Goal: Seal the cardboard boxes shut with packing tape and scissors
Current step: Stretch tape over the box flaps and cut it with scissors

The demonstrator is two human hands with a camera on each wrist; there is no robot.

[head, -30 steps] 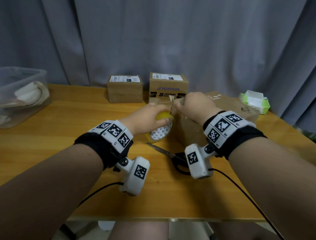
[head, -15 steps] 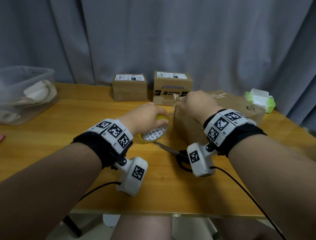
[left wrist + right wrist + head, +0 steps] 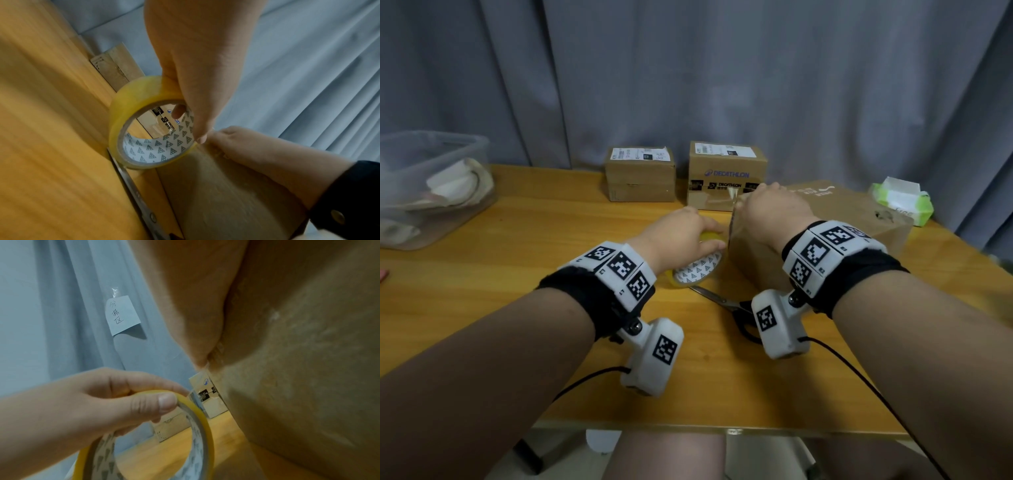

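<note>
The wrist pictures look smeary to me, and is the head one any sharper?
Left wrist view: the table streaks with motion blur, while the tape roll is fairly crisp. Right wrist view: the big box is a soft blur, close to the lens. Head view: sharper, wide-angle bent, evenly lit, without harsh glare.

"DECATHLON" stands in blue on the front of the cardboard box (image 3: 726, 178) at the table's back edge, and again in white on the black printed band just beneath. The white shipping labels on top of it and on the smaller box (image 3: 640, 178) to its left are too small to read. A paper note (image 3: 123, 315) taped to the curtain behind that box bears three handwritten Chinese characters, "分拣区".
</note>
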